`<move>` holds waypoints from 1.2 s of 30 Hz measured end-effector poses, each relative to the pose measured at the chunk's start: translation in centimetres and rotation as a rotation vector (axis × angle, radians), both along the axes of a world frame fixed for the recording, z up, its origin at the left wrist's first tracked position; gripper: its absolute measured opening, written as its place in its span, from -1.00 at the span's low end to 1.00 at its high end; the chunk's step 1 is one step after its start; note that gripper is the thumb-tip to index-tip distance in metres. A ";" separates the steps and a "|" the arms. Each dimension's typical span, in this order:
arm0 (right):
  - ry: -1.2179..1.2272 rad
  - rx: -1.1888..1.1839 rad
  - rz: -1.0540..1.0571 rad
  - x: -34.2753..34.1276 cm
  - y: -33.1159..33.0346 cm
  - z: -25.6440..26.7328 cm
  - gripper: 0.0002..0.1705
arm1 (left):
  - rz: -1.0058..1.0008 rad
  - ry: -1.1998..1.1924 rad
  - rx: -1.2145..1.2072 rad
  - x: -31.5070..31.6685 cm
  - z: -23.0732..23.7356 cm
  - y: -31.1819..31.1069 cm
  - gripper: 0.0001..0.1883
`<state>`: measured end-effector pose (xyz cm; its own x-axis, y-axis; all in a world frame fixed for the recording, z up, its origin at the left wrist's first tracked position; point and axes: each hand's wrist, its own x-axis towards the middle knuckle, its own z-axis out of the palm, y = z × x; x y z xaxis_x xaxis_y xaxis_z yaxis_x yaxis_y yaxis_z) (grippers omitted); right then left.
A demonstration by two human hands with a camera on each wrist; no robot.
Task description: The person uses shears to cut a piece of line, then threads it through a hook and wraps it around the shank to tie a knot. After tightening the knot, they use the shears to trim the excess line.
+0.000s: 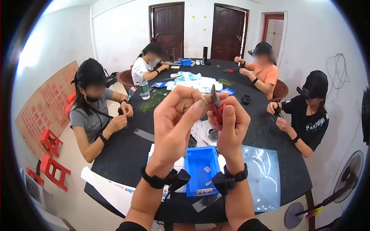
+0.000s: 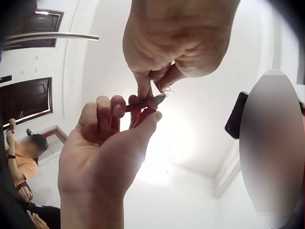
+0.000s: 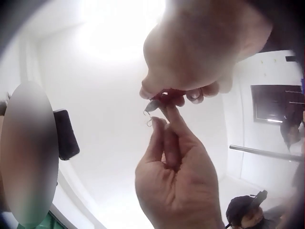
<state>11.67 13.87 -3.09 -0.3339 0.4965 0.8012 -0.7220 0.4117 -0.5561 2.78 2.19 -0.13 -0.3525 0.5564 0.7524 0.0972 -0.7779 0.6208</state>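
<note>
My right hand [image 1: 234, 129] grips red-handled pliers [image 1: 217, 111], with their grey metal nose pointing up in the head view. Between the thumb and fingertips of my left hand [image 1: 175, 125] is a small thin piece of bent wire [image 3: 149, 122], its curled ends sticking out in the right wrist view. The nose of the pliers is right at the wire, and the fingertips of both hands meet there. Both hands are raised above the table. Most of the pliers' handles are hidden by the right fingers in the right wrist view.
Below my hands, a blue tray [image 1: 189, 188] with small packets stands on the black table [image 1: 115, 161]. Blue plastic sheet [image 1: 266, 181] lies to the right, white papers [image 1: 104, 188] to the left. Further off are a bottle [image 1: 144, 90], green strands [image 1: 151, 103] and several seated people.
</note>
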 end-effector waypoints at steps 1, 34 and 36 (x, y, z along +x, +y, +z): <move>-0.027 0.022 0.032 0.2 0.0 0.4 -0.65 | 0.097 0.040 -0.024 0.1 0.0 -0.2 -0.86; 0.097 0.331 -0.219 -1.3 0.9 -0.9 -0.68 | 0.711 0.231 0.187 2.0 0.0 -0.4 -0.89; 0.114 0.354 -0.264 -1.4 1.2 -1.0 -0.68 | 0.705 0.235 0.165 2.0 0.0 -0.5 -0.89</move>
<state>10.24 15.06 -4.08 -0.1324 0.2419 0.9612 -0.6155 0.7401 -0.2710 4.74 1.73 -0.14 -0.4029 0.1322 0.9057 0.7211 -0.5636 0.4030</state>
